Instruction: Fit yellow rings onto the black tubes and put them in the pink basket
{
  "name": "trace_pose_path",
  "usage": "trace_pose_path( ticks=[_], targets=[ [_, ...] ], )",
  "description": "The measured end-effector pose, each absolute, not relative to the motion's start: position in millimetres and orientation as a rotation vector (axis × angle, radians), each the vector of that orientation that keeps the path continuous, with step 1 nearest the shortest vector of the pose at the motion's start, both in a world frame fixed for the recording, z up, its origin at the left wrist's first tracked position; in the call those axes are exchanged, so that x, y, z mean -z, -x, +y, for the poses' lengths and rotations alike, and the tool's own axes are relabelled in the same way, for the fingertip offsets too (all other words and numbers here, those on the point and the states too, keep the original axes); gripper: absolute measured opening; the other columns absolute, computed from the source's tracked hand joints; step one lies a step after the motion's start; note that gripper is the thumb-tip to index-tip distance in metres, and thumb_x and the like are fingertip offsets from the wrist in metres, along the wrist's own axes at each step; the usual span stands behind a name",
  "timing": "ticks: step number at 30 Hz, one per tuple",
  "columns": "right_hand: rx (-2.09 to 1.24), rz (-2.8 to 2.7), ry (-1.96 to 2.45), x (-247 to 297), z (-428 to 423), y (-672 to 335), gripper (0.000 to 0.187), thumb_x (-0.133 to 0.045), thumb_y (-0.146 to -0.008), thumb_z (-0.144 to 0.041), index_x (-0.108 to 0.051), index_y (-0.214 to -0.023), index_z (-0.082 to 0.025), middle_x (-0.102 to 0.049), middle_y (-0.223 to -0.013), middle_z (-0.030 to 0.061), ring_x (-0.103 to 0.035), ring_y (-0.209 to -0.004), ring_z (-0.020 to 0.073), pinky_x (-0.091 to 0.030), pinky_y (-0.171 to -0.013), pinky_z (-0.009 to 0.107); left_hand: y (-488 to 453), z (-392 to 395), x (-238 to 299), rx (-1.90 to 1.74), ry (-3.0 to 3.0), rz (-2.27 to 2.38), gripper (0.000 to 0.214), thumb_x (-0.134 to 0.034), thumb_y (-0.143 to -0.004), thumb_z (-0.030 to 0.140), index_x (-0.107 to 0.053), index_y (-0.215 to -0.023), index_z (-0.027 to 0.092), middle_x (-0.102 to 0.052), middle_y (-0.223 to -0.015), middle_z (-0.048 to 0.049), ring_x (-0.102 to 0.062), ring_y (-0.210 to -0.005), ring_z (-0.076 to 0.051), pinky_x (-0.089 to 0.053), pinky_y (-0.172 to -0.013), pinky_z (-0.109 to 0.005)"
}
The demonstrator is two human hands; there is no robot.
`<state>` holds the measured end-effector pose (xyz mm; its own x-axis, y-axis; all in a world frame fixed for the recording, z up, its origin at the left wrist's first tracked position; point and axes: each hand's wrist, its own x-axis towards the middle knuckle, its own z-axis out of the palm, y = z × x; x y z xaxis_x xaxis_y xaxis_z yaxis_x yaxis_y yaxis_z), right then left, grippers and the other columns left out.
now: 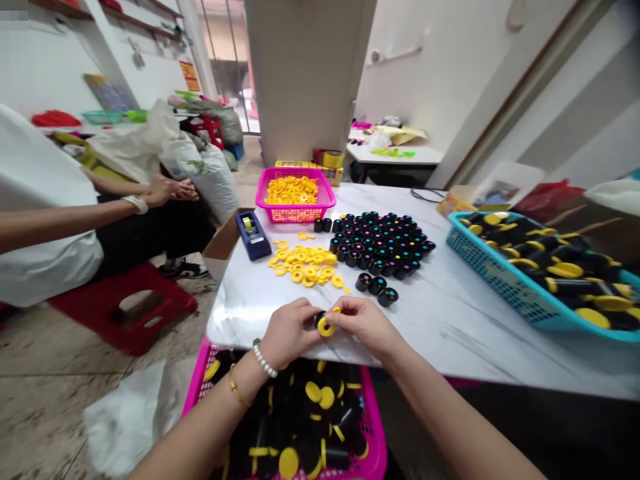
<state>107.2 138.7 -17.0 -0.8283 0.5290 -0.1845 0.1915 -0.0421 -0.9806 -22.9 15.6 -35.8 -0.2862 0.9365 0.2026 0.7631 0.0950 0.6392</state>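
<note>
At the table's front edge my left hand [293,330] is closed around a small black cylindrical piece [320,319], mostly hidden by the fingers. My right hand [365,325] pinches a yellow ring with a small tab [327,328], which lies against the black piece. Just beyond my hands is a loose pile of similar yellow rings [305,263]. To its right stand many black cylinders [375,240] with coloured dots on top, and a few [377,287] sit nearer to me.
A pink basket of yellow pieces [295,212] and a blue tape dispenser [253,235] stand on the table [430,313]. A teal basket [500,287] of black-and-yellow parts is at right. Below my arms is another pink basket [377,433]. A seated person [45,213] is at left.
</note>
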Motion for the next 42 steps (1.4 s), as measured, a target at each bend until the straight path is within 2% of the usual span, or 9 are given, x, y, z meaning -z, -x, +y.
trace_pose_path(
  ticks=[4,9,18,26,28,33,38,41,42],
  targets=[
    [-1.863,-1.988,0.835,17,132,-96,0.029,-0.072,-0.069,-0.040,-0.057,-0.065,-0.015,-0.052,-0.047,-0.0069,-0.039,-0.039,0.0058,-0.027,-0.038,0.017,21,13,37,-0.951,-1.697,2.130,0.018,-0.068,-0.075,0.038,-0.069,-0.084,0.022,-0.053,-0.071,0.0022,-0.050,-0.066,-0.011,-0.034,-0.060,-0.021],
    [-1.924,-1.898,0.870,26,129,-96,0.033,-0.070,-0.072,-0.044,-0.050,-0.066,-0.019,-0.055,-0.043,-0.0054,-0.049,-0.037,0.0103,-0.039,-0.039,0.020,20,14,37,-0.954,-1.689,2.113,0.016,-0.067,-0.077,0.038,-0.070,-0.084,0.023,-0.052,-0.070,0.0022,-0.049,-0.065,-0.011,-0.034,-0.061,-0.021],
    [-1.842,-2.019,0.873,18,125,-96,0.029,-0.067,-0.073,-0.042,-0.046,-0.068,-0.021,-0.054,-0.047,-0.0069,-0.053,-0.038,0.0121,-0.043,-0.037,0.022,22,14,40,-0.927,-1.697,2.129,0.024,-0.065,-0.078,0.046,-0.067,-0.082,0.023,-0.052,-0.069,0.0029,-0.050,-0.064,-0.010,-0.033,-0.059,-0.021],
    [-1.900,-2.032,0.859,18,129,-94,0.029,-0.066,-0.075,-0.039,-0.043,-0.069,-0.022,-0.049,-0.045,-0.0097,-0.046,-0.034,0.0092,-0.038,-0.036,0.019,18,11,30,-0.924,-1.644,2.143,0.021,-0.065,-0.078,0.042,-0.067,-0.079,0.021,-0.055,-0.066,0.0027,-0.050,-0.062,-0.010,-0.032,-0.059,-0.021],
    [-1.889,-2.031,0.834,19,127,-95,0.028,-0.064,-0.077,-0.039,-0.043,-0.070,-0.022,-0.051,-0.047,-0.0091,-0.048,-0.034,0.0093,-0.036,-0.035,0.019,18,10,25,-0.960,-1.565,2.010,0.020,-0.060,-0.081,0.039,-0.067,-0.082,0.020,-0.057,-0.065,0.0031,-0.050,-0.060,-0.010,-0.033,-0.057,-0.021],
    [-1.789,-2.029,0.825,26,122,-99,0.027,-0.059,-0.082,-0.041,-0.045,-0.073,-0.020,-0.055,-0.052,-0.0065,-0.054,-0.039,0.0103,-0.037,-0.038,0.018,21,13,25,-1.070,-1.200,1.711,0.038,-0.040,-0.090,0.045,-0.065,-0.093,0.017,-0.057,-0.061,0.0034,-0.046,-0.046,-0.008,-0.030,-0.045,-0.018],
    [-1.762,-1.990,0.790,32,121,-101,0.027,-0.061,-0.083,-0.040,-0.047,-0.073,-0.020,-0.053,-0.051,-0.0071,-0.053,-0.038,0.0098,-0.036,-0.040,0.018,16,11,31,-1.116,-1.183,1.656,0.038,-0.039,-0.092,0.043,-0.066,-0.091,0.016,-0.053,-0.060,0.0034,-0.043,-0.048,-0.008,-0.032,-0.046,-0.018],
    [-1.755,-1.992,0.765,32,120,-102,0.026,-0.061,-0.084,-0.040,-0.050,-0.074,-0.019,-0.054,-0.053,-0.0063,-0.053,-0.042,0.0103,-0.040,-0.045,0.020,6,6,34,-1.244,-1.254,1.865,0.031,-0.048,-0.089,0.037,-0.060,-0.112,0.019,-0.056,-0.067,0.0030,-0.048,-0.057,-0.010,-0.039,-0.056,-0.020],
    [-1.727,-2.004,0.754,31,121,-103,0.025,-0.061,-0.083,-0.040,-0.052,-0.074,-0.019,-0.056,-0.056,-0.0053,-0.053,-0.046,0.0106,-0.041,-0.047,0.021,3,5,36,-1.287,-1.274,1.929,0.037,-0.055,-0.086,0.036,-0.056,-0.118,0.019,-0.057,-0.072,0.0022,-0.050,-0.061,-0.011,-0.041,-0.061,-0.021]
  ],
)
